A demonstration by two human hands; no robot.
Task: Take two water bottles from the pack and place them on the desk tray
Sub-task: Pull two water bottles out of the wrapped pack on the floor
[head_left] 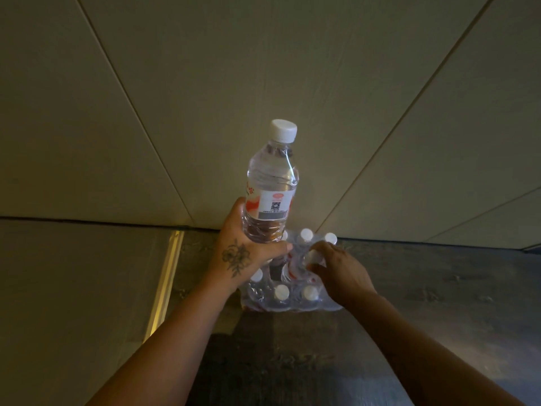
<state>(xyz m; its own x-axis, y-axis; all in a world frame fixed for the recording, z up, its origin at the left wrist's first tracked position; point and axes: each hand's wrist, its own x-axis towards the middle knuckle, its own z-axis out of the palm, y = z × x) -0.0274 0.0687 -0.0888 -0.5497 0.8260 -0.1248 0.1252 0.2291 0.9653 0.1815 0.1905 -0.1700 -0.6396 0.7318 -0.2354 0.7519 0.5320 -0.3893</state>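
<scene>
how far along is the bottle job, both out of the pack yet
Not both. One water bottle is out, held upright in the left hand. The right hand is reaching into the torn pack on the floor for a second. No desk tray is in view, so placing both is left.

Dim, yellowish light; wide-angle bending at edges, perhaps slight softness throughout

Head view, steeply down, close
</scene>
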